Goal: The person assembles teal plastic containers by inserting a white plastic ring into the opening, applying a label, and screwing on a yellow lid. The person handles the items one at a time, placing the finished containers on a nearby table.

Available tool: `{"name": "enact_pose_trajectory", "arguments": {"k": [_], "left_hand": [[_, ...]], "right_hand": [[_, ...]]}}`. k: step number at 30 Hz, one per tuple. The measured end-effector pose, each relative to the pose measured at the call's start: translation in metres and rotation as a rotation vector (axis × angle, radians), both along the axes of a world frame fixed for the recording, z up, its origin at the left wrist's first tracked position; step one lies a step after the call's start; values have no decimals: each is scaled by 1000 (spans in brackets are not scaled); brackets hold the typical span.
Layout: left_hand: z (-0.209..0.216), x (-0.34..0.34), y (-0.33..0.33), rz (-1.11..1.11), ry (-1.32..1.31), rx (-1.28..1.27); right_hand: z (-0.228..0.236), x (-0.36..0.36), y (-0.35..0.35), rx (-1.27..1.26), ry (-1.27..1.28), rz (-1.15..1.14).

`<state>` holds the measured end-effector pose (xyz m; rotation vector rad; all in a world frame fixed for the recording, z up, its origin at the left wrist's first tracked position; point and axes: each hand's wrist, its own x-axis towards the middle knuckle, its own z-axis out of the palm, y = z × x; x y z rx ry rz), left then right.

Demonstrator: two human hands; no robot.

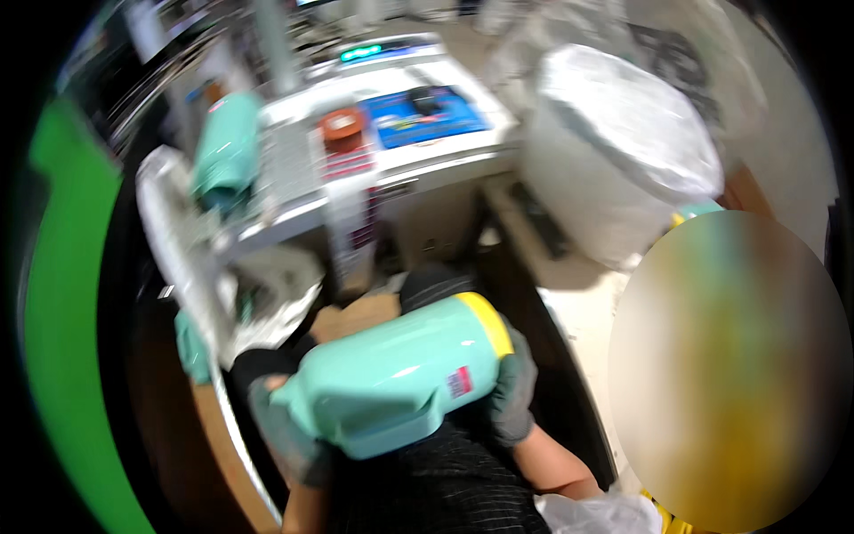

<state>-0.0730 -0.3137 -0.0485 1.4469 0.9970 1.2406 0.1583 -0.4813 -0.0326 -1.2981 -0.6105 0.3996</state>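
Observation:
A teal plastic jug [391, 374] with a side handle, a yellow band at its wide end and a small red-and-blue label lies tilted across my lap. My left hand [289, 427], in a grey glove, is closed round its narrow neck end. Against the yellow-banded end, my gloved right hand [513, 392] is wrapped, its fingers partly hidden behind the jug. Both hands hold it together, the narrow end pointing left and lower than the yellow end.
A second teal jug [229, 147] sits on the left of the white bench [307, 116], near an orange tape roll [342, 129] and a blue mat [422, 116]. White plastic bags [267, 294] hang at left. A large white-lined bin [605, 151] stands right. A blurred oval covers the far right.

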Motion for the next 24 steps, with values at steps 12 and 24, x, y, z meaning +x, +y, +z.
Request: {"name": "enact_pose_trajectory", "arguments": {"k": [12, 24], "left_hand": [[12, 64, -28, -766, 88, 328], [21, 73, -65, -881, 258, 182]], "right_hand": [[-14, 98, -154, -570, -632, -580], [70, 246, -155, 701, 19, -388]]}}
